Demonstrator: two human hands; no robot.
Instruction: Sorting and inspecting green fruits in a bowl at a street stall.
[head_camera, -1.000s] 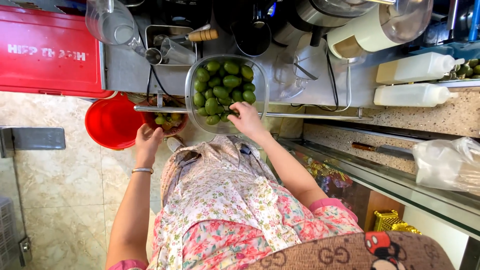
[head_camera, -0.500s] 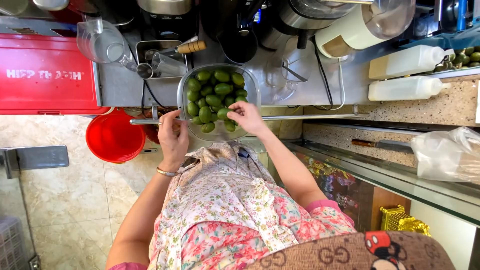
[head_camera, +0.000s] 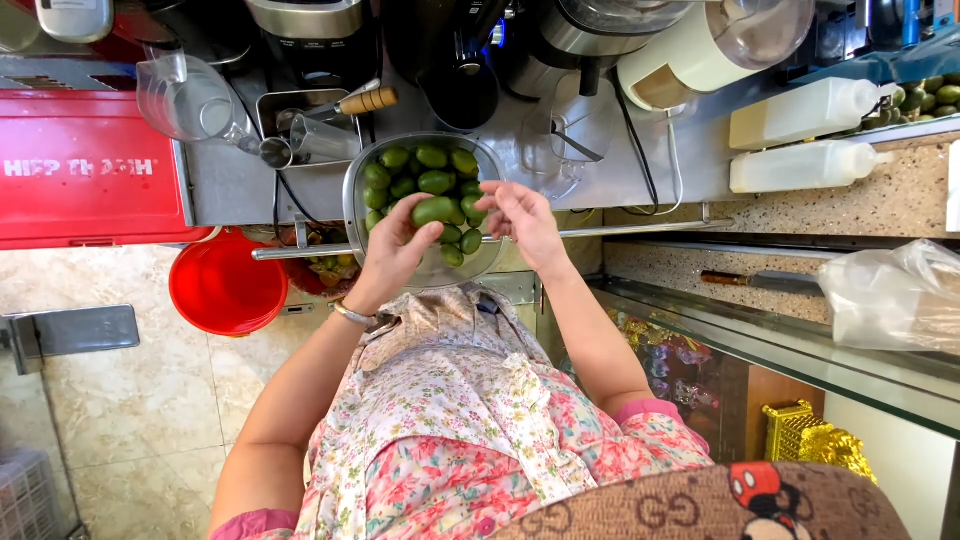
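Lifting a green fruit (head_camera: 434, 211) out of the glass bowl (head_camera: 352, 190) at the surface's near edge, the left hand (head_camera: 392, 252) now grips it; the right hand (head_camera: 520, 215), raised beside it, hangs loosely open, empty

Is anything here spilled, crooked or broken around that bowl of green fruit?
Nothing stands out. The bowl sits level, its green fruit inside it; the left hand holds one fruit over it, and the right hand hovers alongside.

A single head-worn camera looks steeply down from above the person. It sits close over the counter (head_camera: 640, 190), floor (head_camera: 130, 400) included.
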